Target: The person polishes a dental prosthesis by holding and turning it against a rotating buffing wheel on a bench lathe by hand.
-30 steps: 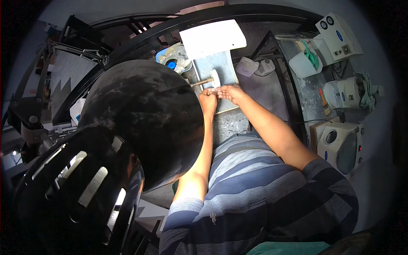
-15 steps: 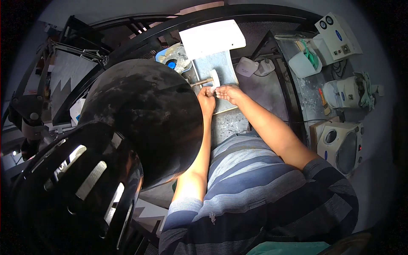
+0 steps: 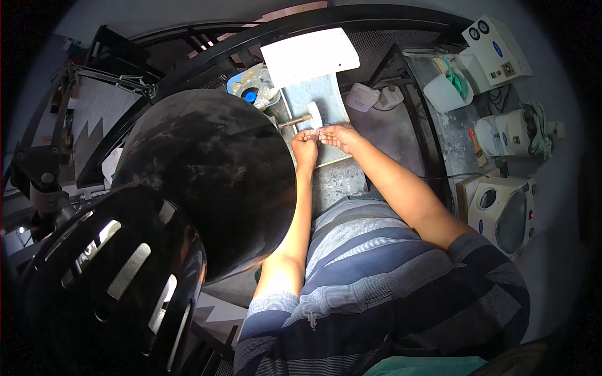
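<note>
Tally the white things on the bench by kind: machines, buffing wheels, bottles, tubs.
White benchtop machines: 3
White buffing wheel: 1, just beyond the left hand and right hand
Pale bottles: 2
White tub: 1
Total: 7

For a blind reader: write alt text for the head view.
Both hands, the left hand and right hand, meet just below a small white wheel on a spindle, pinching something too small to identify. A large dark round housing fills the left; grey-white machines stand right.

Cluttered grey workbench (image 3: 458, 144), white machines (image 3: 508, 210)
</note>
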Demonstrator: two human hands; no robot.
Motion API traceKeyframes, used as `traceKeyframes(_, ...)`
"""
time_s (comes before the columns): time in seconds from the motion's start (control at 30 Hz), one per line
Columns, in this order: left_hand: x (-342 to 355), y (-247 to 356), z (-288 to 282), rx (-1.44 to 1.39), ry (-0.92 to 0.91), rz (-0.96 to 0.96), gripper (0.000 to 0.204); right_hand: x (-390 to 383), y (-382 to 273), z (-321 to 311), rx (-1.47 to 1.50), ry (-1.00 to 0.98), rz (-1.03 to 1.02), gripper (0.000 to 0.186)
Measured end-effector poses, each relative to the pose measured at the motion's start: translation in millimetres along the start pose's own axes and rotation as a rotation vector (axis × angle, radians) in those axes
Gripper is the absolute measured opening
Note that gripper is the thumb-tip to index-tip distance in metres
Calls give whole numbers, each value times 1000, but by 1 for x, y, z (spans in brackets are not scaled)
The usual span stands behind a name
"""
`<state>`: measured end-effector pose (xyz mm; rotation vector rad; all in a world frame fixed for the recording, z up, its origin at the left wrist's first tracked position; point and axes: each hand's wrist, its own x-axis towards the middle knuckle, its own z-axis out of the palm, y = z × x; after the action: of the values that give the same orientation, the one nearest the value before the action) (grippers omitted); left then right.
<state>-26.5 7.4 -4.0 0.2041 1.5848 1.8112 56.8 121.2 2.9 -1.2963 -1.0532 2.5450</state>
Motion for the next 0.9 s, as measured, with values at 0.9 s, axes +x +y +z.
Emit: traceKeyframes(0.9,-178,199,3,275,-67,1169,22,-257,-113,116,-290,-539,-523,10)
